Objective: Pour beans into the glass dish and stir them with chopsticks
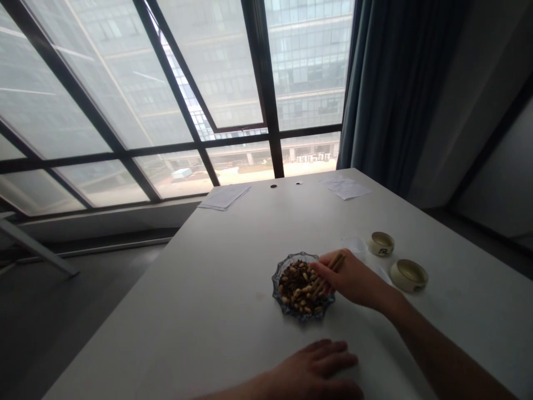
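Note:
A scalloped glass bowl [275, 289] holds a mix of pale peanuts and small dark bits [297, 286]. My right hand [343, 273] is closed around a pair of wooden chopsticks [338, 262] over the bowl's right side. The chopstick tips point down among the peanuts; whether they pinch one I cannot tell. My left hand [318, 369] lies palm down on the white table [200, 311], in front of the bowl, fingers stretched out and holding nothing.
Two small beige bowls [381, 244] stand right of my right hand, the nearer one [408, 276] larger. A clear plastic container [355, 244] sits beside them, partly hidden. Papers [227, 196] lie at the far left, more sheets [346, 186] at the far right. Windows and a dark curtain [387, 100] rise behind.

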Demonstrator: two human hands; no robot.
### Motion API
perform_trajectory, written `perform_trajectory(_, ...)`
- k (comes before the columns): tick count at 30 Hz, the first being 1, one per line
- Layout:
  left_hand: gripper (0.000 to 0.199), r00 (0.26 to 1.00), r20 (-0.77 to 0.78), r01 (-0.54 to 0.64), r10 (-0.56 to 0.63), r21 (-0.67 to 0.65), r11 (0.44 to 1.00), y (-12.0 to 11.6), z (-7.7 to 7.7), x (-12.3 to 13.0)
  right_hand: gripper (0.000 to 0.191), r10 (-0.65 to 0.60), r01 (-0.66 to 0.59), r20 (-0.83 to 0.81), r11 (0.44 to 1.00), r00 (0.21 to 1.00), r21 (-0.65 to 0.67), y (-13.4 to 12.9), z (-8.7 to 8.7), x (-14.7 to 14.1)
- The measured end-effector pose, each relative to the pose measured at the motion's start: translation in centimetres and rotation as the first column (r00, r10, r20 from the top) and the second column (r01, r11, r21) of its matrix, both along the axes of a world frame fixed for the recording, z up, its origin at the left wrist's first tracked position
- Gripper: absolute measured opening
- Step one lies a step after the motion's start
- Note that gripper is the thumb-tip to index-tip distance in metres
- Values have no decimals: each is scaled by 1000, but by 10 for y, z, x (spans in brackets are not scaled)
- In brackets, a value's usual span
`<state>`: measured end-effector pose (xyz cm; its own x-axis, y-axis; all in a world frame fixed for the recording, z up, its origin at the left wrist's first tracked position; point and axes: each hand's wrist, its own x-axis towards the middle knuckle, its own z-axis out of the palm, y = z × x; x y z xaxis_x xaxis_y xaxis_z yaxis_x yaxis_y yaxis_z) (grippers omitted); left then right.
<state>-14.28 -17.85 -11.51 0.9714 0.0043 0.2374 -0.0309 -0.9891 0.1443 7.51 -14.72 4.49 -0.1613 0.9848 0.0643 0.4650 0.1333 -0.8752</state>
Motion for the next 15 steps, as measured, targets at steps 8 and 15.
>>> perform_trajectory(8, 29, 989, 126, -101, 82, 151, 983, -37, -45, 53, 47, -87, 89, -19, 990, 996, 113, 2, 12, 7)
perform_trajectory(15, 45, 945, 165, -251, 284, -193, 948, -48, -76, 86, 45, 33, -31, -64, 999, 997, 22, -4, 5, 0)
